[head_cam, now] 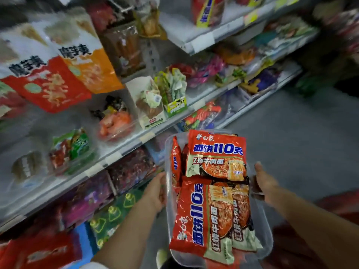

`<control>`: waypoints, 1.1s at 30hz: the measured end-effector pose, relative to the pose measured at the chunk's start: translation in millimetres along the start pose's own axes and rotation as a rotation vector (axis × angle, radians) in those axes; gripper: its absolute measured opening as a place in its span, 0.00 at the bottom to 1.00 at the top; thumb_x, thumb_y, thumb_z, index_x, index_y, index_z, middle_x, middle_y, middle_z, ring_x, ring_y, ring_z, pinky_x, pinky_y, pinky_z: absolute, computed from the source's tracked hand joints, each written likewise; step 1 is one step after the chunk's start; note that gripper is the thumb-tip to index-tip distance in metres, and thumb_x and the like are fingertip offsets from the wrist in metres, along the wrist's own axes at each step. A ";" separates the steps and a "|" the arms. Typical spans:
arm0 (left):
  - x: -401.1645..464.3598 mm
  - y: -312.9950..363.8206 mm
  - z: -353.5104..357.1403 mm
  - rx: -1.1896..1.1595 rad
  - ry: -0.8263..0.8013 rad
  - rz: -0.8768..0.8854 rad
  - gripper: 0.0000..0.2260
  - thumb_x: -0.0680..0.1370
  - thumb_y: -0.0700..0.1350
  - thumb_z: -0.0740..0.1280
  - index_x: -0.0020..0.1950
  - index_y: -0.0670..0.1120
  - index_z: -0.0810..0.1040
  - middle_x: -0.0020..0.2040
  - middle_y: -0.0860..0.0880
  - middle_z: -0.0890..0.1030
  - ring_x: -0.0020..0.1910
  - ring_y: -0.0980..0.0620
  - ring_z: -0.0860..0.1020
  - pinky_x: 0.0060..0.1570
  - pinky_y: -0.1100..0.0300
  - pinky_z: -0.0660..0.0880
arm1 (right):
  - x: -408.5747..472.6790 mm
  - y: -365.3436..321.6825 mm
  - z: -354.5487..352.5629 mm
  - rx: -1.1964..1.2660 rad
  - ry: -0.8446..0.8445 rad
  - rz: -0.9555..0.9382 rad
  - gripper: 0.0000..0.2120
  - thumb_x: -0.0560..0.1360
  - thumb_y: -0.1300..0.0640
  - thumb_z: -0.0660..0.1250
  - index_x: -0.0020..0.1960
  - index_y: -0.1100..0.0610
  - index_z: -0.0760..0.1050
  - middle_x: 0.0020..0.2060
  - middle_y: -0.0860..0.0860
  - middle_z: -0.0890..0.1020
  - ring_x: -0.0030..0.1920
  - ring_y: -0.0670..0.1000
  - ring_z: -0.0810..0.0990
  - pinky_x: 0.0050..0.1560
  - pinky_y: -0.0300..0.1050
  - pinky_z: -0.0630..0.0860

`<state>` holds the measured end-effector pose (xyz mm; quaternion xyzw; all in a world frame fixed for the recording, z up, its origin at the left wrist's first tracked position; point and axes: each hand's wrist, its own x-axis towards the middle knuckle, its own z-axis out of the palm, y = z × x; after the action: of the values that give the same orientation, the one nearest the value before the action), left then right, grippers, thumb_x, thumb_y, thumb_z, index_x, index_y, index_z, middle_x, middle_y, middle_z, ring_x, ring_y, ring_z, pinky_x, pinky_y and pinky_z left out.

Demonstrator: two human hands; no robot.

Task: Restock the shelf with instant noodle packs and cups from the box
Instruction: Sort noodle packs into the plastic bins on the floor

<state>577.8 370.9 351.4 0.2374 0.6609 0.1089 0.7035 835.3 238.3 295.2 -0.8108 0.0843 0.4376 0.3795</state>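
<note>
Clear plastic box (267, 237) held mid-air over the aisle floor (291, 133), just right of the shelf (116, 150), roughly level with its lower tiers. Box is full of red instant noodle packs (206, 216): one big pack lying lengthwise at the near end, another pack (217, 154) flat across the far end, a third pack (175, 160) standing on edge against the left wall, more edges showing underneath.

Left hand (156, 191) grips the box's left rim, fingers curled under the side. Right hand (265, 181) holds the right rim, thumb up over the edge, fingers wrapped round the side below.

Shelf runs diagonally from lower left to upper right, several tiers, all stocked with mixed snack bags. White-and-red bags (44, 82) and a white-and-orange bag (85, 61) hang at upper left. Clear tubs (114, 121) of packets sit on the middle tier. Dark red packs (132, 167) and green bags (112, 212) on the lower tiers beside the left forearm. Price-tag strips along tier edges; print too blurred to read.
</note>
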 end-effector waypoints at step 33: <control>174.0 239.5 621.2 0.738 -0.362 0.011 0.16 0.80 0.53 0.64 0.40 0.43 0.77 0.25 0.47 0.80 0.21 0.52 0.78 0.32 0.61 0.73 | 330.1 -232.1 -280.1 0.575 0.409 0.242 0.26 0.81 0.37 0.48 0.36 0.56 0.64 0.34 0.56 0.69 0.33 0.53 0.68 0.42 0.48 0.69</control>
<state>1243.9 540.9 321.5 0.4925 0.5199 -0.1752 0.6756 1323.9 271.7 257.7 -0.7258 0.3731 0.2664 0.5128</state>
